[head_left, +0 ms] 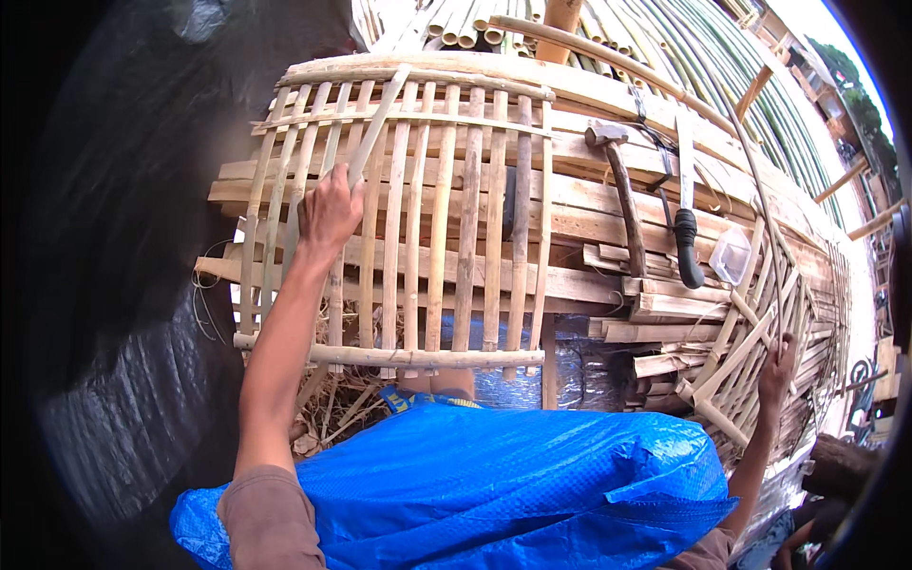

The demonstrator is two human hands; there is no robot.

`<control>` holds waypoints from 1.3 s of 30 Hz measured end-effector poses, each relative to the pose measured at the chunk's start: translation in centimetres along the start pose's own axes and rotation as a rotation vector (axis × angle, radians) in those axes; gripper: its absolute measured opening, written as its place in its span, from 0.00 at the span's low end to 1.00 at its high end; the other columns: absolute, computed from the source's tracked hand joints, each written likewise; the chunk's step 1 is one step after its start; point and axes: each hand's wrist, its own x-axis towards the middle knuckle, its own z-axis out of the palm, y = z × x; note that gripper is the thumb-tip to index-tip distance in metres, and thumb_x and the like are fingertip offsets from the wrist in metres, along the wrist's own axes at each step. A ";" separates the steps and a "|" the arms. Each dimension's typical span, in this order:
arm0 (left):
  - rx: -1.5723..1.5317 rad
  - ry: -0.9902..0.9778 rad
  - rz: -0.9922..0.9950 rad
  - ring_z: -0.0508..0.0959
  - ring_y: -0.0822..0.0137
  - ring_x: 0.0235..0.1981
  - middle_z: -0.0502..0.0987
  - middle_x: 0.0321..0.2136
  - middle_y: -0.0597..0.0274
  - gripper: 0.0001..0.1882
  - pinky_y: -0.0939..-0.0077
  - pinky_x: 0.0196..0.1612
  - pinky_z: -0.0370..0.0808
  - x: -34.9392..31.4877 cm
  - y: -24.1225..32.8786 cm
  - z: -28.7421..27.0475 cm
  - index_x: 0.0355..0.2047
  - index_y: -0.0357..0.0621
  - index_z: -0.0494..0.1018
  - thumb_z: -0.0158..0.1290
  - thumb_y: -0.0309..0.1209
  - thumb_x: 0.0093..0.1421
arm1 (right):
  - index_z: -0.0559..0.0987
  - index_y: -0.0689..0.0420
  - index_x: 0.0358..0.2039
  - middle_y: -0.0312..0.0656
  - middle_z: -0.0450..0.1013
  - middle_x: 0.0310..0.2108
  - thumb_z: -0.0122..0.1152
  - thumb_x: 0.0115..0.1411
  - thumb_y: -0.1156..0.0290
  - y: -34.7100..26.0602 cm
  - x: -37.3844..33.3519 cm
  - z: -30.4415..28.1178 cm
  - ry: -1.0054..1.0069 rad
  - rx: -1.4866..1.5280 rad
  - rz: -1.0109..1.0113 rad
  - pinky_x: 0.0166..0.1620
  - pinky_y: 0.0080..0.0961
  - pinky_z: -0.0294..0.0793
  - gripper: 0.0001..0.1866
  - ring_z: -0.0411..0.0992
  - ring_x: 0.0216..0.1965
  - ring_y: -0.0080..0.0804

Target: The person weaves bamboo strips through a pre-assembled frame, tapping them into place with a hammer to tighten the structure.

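Note:
A slatted bamboo panel [442, 209] lies in front of me, its several upright slats set between a far rail and a near rail [427, 357]. My left hand [330, 204] is closed around the lower end of a flat bamboo strip [385, 114], which slants over the panel's left slats up to the far rail. Off to the far right, my right hand [777, 369] is closed at the lower end of a long, thin, curved rod [763, 190]. Its fingers are small in view.
On the wooden planks [579, 223] right of the panel lie a hammer [622, 195], a machete [686, 199] with a black handle and a clear plastic container [730, 255]. Split bamboo pieces [679, 304] are stacked nearby. A blue tarp [475, 484] covers my lap. Bamboo poles [465, 28] lie beyond.

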 end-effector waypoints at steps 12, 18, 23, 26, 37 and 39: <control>0.034 0.083 0.043 0.80 0.39 0.32 0.79 0.32 0.38 0.21 0.47 0.33 0.74 1.0 0.6 -2.5 0.54 0.46 0.62 0.55 0.32 0.63 | 0.72 0.63 0.51 0.59 0.75 0.43 0.52 0.62 0.74 -1.1 -7.1 2.7 0.015 -0.015 0.557 0.49 0.43 0.70 0.17 0.74 0.45 0.56; 0.109 0.193 0.111 0.79 0.42 0.35 0.77 0.34 0.46 0.22 0.48 0.36 0.74 1.5 2.6 -4.7 0.54 0.49 0.62 0.57 0.32 0.62 | 0.70 0.64 0.55 0.60 0.75 0.45 0.53 0.61 0.75 -0.2 -6.1 5.9 0.024 0.055 0.381 0.53 0.43 0.69 0.21 0.74 0.48 0.56; 0.073 0.221 0.094 0.79 0.49 0.32 0.75 0.29 0.55 0.23 0.52 0.33 0.72 2.2 5.4 -7.2 0.54 0.50 0.62 0.58 0.34 0.62 | 0.66 0.63 0.61 0.57 0.68 0.55 0.62 0.58 0.74 -5.4 -4.4 6.6 0.029 0.277 0.241 0.61 0.41 0.64 0.31 0.67 0.57 0.52; 0.003 0.292 0.130 0.75 0.55 0.27 0.71 0.25 0.59 0.23 0.55 0.32 0.70 2.4 6.2 -8.2 0.54 0.50 0.62 0.59 0.35 0.63 | 0.64 0.61 0.62 0.55 0.64 0.58 0.64 0.56 0.72 -5.5 -5.7 7.0 0.143 0.188 0.025 0.65 0.44 0.58 0.34 0.62 0.61 0.53; -0.150 0.511 0.231 0.71 0.72 0.27 0.72 0.27 0.63 0.27 0.77 0.36 0.74 5.0 4.0 -10.8 0.50 0.40 0.62 0.65 0.38 0.59 | 0.69 0.57 0.58 0.51 0.67 0.54 0.60 0.54 0.74 7.7 -27.1 1.7 0.244 -0.207 0.356 0.63 0.45 0.59 0.29 0.64 0.58 0.51; -0.245 0.508 0.208 0.71 0.72 0.26 0.71 0.26 0.63 0.26 0.77 0.32 0.73 6.0 2.5 -10.2 0.45 0.38 0.64 0.67 0.38 0.58 | 0.67 0.58 0.58 0.54 0.65 0.54 0.61 0.54 0.73 10.5 -32.2 0.8 0.181 -0.212 0.499 0.62 0.47 0.59 0.29 0.63 0.58 0.56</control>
